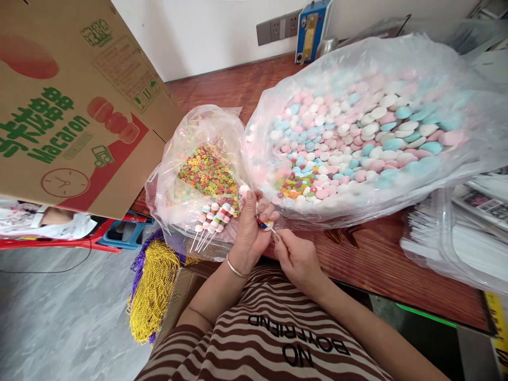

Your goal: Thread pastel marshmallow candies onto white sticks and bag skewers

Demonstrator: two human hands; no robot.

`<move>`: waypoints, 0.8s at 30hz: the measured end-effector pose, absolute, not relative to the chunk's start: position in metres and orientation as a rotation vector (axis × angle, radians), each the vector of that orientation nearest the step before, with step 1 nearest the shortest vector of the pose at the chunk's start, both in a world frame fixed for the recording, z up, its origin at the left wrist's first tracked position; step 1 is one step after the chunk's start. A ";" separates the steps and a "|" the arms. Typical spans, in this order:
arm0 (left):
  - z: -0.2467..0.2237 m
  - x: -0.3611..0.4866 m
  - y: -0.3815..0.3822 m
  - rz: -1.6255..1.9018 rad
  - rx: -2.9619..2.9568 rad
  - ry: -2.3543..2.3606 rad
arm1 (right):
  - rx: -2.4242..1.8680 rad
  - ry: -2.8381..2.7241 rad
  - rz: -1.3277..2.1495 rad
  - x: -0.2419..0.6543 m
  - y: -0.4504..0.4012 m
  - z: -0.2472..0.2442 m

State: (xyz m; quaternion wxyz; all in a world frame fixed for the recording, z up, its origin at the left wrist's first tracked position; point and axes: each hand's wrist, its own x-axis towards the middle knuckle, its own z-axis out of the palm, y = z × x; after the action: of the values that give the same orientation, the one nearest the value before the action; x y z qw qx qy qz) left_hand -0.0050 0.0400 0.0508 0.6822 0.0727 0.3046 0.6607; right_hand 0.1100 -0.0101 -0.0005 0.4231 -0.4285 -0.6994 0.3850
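My left hand (254, 227), with a bangle on its wrist, is closed around small candies, pale ones at its fingertips and a colourful one in the palm. A thin white stick (273, 230) runs from that candy to my right hand (296, 256), whose fingers pinch it. Left of my hands, several finished candy skewers (214, 218) with white sticks lie on a clear bag of small ring candies (208, 166). A big clear bag of pink, white and blue candies (341, 143) lies beyond my right hand, with some ring candies in its near left part.
A large cardboard box (75, 106) stands at the left. White sticks in a plastic bag (440, 238) lie on the right of the wooden table (377, 259). Gold bead strings (154, 291) hang below the table's left edge. A blue device (312, 32) is by the wall.
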 end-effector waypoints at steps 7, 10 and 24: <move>0.027 0.017 0.018 1.381 0.400 0.811 | -1.169 -1.971 0.224 0.109 0.001 -0.005; 0.021 0.008 0.014 1.272 0.556 0.852 | -1.184 -1.932 0.394 0.114 0.003 -0.002; 0.012 -0.023 0.002 1.123 2.160 1.907 | -1.214 -1.958 0.323 0.117 -0.006 -0.003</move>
State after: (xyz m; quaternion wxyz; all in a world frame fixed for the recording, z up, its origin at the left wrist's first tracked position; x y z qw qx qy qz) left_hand -0.0227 0.0022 0.0121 0.0246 0.6982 0.6166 0.3630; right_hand 0.1168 -0.0058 -0.0033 0.3963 -0.4789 -0.7729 0.1275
